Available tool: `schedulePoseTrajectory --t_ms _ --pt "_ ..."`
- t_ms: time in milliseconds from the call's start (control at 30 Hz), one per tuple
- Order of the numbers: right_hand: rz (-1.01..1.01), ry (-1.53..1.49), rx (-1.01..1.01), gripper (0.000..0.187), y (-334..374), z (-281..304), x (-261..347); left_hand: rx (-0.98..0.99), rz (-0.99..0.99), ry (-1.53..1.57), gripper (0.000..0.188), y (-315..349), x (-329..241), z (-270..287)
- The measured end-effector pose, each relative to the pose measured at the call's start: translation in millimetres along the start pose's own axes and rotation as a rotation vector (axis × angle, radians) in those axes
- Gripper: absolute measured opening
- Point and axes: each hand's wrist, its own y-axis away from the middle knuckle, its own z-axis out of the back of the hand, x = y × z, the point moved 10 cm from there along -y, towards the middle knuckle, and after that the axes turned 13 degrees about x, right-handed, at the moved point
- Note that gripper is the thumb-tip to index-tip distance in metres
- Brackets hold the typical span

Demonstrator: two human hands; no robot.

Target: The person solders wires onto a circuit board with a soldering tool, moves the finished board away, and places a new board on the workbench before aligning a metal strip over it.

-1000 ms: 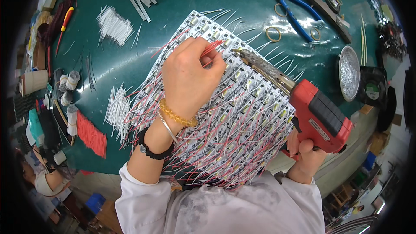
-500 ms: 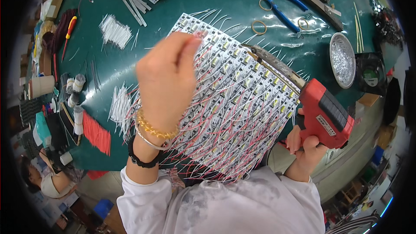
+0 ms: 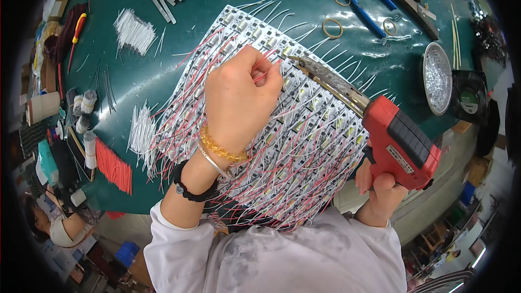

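Observation:
My left hand, wearing bracelets and a black wrist band, is over the upper middle of a white panel of small circuit boards. Its thumb and fingers pinch thin red wires, one end of which lies close to the boards. My right hand grips a red soldering gun, pointed up and to the left. The gun's tip is close beside my left fingertips, at the panel; exact contact cannot be made out. Many white and red wires stand out from the panel and hang over its near edge.
On the green table lie white wire bundles, red wires, a red-yellow screwdriver and blue-handled pliers. A metal bowl and a black fan stand at the right. Another person sits lower left.
My left hand has moved right and slightly down, toward the gun's tip. The soldering gun has shifted a little left. The table and panel appear slightly shifted in the view.

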Motion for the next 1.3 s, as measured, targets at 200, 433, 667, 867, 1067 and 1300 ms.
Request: schedulePoseTrajectory --t_ms 200,433,667,867,1067,1300 --pt "0.028 -0.018 -0.008 0.074 -3 -4 3 0.016 0.049 0.058 0.014 0 5 1" --pt "-0.001 -0.095 -0.04 0.072 -6 -9 4 0.027 0.044 -0.009 0.013 -1 0 -1" --pt "-0.086 -0.065 -0.069 0.039 8 3 -11 0.012 0.017 -0.087 0.013 0 -6 1" --pt "-0.036 -0.166 -0.099 0.074 0 -5 8 -0.002 -0.026 -0.105 0.014 0 -8 0" --pt "-0.036 -0.399 0.04 0.038 1 -13 2 0.001 -0.019 -0.12 0.015 1 -10 1" --pt "-0.126 -0.401 0.033 0.037 -1 -17 -9 -0.02 -0.032 -0.137 0.018 4 -9 1"
